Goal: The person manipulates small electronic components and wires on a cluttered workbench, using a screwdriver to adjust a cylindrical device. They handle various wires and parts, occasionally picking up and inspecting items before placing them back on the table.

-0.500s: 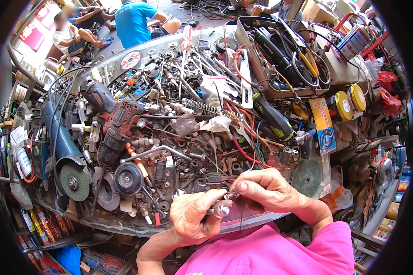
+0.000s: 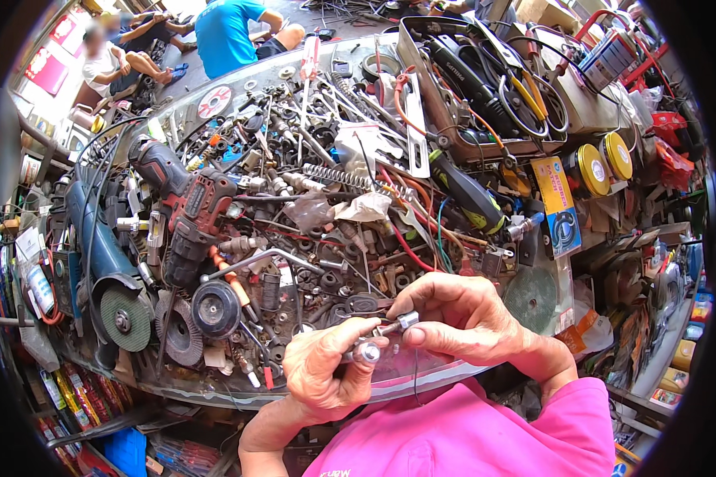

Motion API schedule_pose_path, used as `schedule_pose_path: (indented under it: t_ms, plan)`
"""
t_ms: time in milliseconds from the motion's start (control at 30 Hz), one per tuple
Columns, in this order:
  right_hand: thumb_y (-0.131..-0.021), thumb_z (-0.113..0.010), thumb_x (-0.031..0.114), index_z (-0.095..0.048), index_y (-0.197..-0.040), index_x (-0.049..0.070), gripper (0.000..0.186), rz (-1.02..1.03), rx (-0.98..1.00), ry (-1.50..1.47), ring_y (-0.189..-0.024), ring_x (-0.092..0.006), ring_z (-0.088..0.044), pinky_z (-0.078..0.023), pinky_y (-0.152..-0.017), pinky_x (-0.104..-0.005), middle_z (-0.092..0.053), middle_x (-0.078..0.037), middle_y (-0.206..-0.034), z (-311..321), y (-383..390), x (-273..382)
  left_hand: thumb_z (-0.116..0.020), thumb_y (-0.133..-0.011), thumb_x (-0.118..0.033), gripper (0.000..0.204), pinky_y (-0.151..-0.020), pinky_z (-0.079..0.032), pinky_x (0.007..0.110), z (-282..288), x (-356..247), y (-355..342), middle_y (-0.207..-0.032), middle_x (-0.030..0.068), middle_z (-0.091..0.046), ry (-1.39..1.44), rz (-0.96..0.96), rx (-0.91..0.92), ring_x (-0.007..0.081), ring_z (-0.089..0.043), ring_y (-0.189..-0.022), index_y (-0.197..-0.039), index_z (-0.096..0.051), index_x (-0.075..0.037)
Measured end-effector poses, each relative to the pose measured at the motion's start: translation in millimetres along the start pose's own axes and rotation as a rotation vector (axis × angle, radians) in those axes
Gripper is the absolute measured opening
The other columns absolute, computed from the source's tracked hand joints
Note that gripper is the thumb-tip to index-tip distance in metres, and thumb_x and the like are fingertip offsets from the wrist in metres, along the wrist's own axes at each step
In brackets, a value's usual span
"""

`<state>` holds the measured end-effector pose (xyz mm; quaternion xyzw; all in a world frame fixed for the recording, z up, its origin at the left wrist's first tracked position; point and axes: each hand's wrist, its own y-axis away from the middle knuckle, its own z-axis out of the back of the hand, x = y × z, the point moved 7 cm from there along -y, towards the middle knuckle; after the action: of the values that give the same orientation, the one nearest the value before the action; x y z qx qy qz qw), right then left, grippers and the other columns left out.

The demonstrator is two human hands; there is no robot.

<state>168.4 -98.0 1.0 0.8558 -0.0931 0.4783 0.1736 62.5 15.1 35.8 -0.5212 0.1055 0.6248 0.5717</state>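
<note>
Silver metal fitting (image 2: 367, 350) pinched in left hand (image 2: 326, 374); right hand (image 2: 465, 318) pinching small bolt (image 2: 398, 323) above cluttered glass table (image 2: 422, 380)

A glass tabletop (image 2: 445, 380) lies heaped with metal parts, bolts and wires. A red and black cordless drill (image 2: 189, 216) rests at its left, beside a blue angle grinder (image 2: 103, 266) with a green disc. A coiled steel spring (image 2: 344, 176) stretches across the middle, near a crumpled white rag (image 2: 363, 208). A metal tray (image 2: 485, 87) at the far right holds what look like cables and pliers. Two yellow tape rolls (image 2: 601, 163) stand just beyond it. A person in a blue shirt (image 2: 227, 32) sits behind the tabletop.
</note>
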Motion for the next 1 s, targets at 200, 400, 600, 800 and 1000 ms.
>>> schedule_pose_path:
  t_ms: [200, 400, 600, 800, 1000]
  plan:
    - [-0.104, -0.056, 0.024, -0.063, -0.115, 0.005, 0.022, -0.321, -0.019, -0.002, -0.067, -0.0019, -0.051, -0.041, -0.058, -0.0198, -0.063, 0.005, -0.084, 3.9, 5.4, -11.4, -0.071, -0.092, -0.013, 0.022, -0.055, -0.053, 0.027, -0.9, 2.4, 0.8, -0.077, 0.0072, -0.074, 0.022, 0.025, 0.007, 0.0184, -0.072, -0.063, -0.109, -0.066, 0.0]
    - [-0.101, -0.061, 0.017, -0.061, -0.109, -0.003, 0.022, 0.0, -0.106, -0.006, -0.082, -0.0053, -0.056, -0.048, -0.069, -0.0234, -0.064, -0.002, -0.091, -3.4, 1.4, 4.4, -0.077, -0.088, -0.021, 0.02, -0.061, -0.048, 0.028, 3.3, 6.1, 6.4, -0.08, 0.0071, -0.07, 0.043, 0.237, -0.052, 0.0169, -0.063, -0.064, -0.1, -0.071, -0.007]
    - [-0.103, -0.058, 0.017, -0.064, -0.111, 0.002, 0.018, -0.004, -0.007, 0.177, -0.06, -0.0035, -0.054, -0.042, -0.051, -0.0211, -0.068, -0.002, -0.083, 0.1, 1.3, -0.8, -0.073, -0.091, -0.016, 0.022, -0.056, -0.051, 0.027, 1.0, 1.2, 0.5, -0.081, 0.0056, -0.074, -0.011, 0.023, -0.027, 0.0176, -0.069, -0.06, -0.108, -0.069, -0.003]
    - [-0.1, -0.061, 0.014, -0.062, -0.114, 0.001, 0.019, -0.043, -0.052, 0.03, -0.068, -0.0038, -0.056, -0.046, -0.058, -0.0214, -0.066, -0.002, -0.086, -1.7, 1.5, -2.7, -0.074, -0.089, -0.013, 0.018, -0.055, -0.05, 0.027, 3.7, 4.4, 0.8, -0.08, 0.0059, -0.074, 0.029, 0.113, -0.027, 0.0169, -0.068, -0.06, -0.104, -0.07, -0.003]
    - [-0.097, -0.068, 0.014, -0.061, -0.116, 0.001, 0.025, 0.078, -0.053, 0.275, -0.065, -0.0001, -0.05, -0.04, -0.055, -0.0191, -0.062, 0.003, -0.081, 4.4, 3.7, -1.8, -0.073, -0.09, -0.014, 0.02, -0.055, -0.05, 0.027, 0.9, 5.9, 1.3, -0.078, 0.0058, -0.074, 0.015, 0.1, -0.014, 0.017, -0.069, -0.06, -0.105, -0.07, -0.003]
